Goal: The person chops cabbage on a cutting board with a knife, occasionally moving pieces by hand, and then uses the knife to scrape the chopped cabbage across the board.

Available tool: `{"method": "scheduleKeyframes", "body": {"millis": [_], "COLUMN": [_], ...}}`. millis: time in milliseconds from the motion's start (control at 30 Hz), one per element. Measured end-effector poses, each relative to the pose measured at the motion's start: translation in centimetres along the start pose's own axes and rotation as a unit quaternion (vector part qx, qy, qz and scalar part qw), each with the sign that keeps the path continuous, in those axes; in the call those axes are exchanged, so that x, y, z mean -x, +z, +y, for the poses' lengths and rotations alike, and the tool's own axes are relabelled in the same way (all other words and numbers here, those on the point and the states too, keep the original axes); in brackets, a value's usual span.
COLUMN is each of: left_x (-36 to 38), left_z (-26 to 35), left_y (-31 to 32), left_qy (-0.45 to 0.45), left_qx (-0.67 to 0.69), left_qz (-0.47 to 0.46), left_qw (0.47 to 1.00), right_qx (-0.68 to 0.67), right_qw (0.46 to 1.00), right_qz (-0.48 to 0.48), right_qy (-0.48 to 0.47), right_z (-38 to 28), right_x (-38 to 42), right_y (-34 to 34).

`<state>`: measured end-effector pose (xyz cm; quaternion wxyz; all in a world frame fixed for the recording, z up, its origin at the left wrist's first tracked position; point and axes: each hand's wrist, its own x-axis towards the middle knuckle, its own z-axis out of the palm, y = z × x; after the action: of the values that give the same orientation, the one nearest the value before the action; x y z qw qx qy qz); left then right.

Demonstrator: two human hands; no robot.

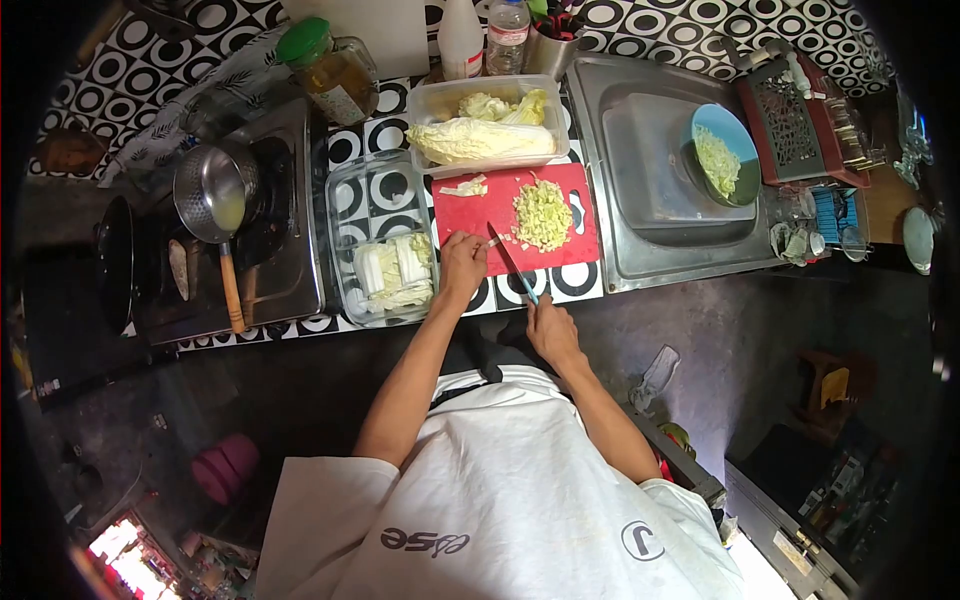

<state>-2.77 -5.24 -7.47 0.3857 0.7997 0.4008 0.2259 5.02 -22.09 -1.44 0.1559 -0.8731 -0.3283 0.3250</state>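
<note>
My right hand (553,330) is closed round the light blue handle of a knife (512,262), its blade slanting up and left over the red cutting board (455,210). At the board's lower left, my left hand (463,268) presses a thin strip of pale cabbage (488,243) beside the blade. A heap of finely chopped cabbage (543,216) lies on the board's right half. Near the upper left corner of the board is a small pile of cabbage scraps (466,187). Left of my left hand, a clear glass dish (345,210) holds cut cabbage pieces (395,270).
Behind the board stands a plastic container (420,100) with a cabbage half (480,141). To the right, a blue bowl (738,140) of shredded cabbage rests on an upturned tub (650,190) in the sink (620,262). A saucepan (215,190) sits on the stove (290,220) at left.
</note>
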Motion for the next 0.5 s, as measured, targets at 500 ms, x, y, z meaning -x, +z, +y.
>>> {"method": "scheduleKeyframes", "body": {"millis": [500], "left_x": [-0.5], "left_z": [1.2], "left_y": [0.0], "left_qy": [0.042], "left_qx": [0.03], "left_qz": [-0.006], "left_qw": [0.999], "right_qx": [-0.09], "right_qw": [0.99], "right_qz": [0.067], "right_qy": [-0.081], "right_z": [-0.3], "right_x": [-0.1], "right_y": [-0.7]}}
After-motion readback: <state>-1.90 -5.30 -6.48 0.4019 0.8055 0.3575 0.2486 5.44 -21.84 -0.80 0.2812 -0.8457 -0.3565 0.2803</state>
